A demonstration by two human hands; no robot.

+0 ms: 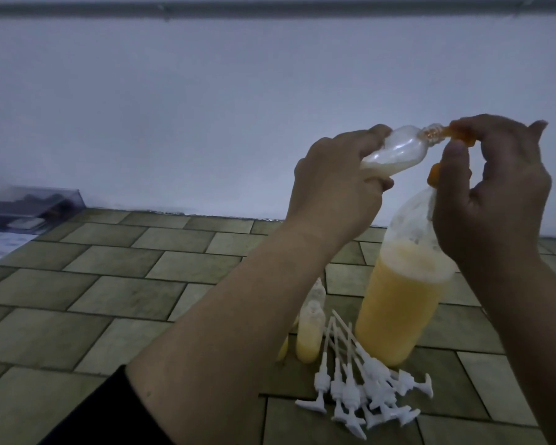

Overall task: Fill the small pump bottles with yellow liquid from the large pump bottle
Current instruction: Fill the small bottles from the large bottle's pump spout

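Lighting: dim, cool and even, with a blue-grey cast over the wall [206, 107]; source not discernible. Shadows: soft and faint on the tiled floor [126, 277]; none hard-edged. Glare: none; a pale sheen on the small bottle [170, 152] just left of the right hand's fingers [456, 155]. Focus: soft throughout, with grain and smearing. Distortion: the rail [270, 6] above bows slightly, wide-angle.
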